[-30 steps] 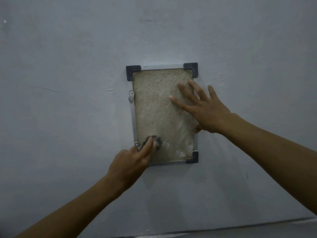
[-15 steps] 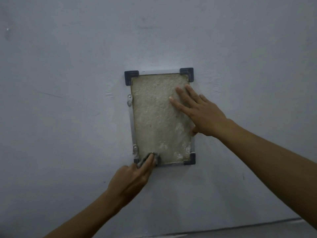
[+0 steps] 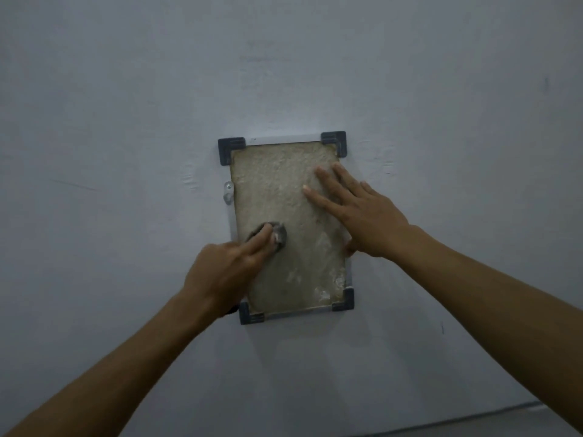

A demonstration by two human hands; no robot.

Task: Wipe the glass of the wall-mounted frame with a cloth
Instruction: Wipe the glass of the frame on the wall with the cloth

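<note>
Left hand (image 3: 227,269) pinches the cloth (image 3: 279,236), pressing it on the glass (image 3: 277,190) at left-centre. Right hand (image 3: 362,212), fingers spread and empty, lies flat, probably steadying the frame (image 3: 232,146).
</note>
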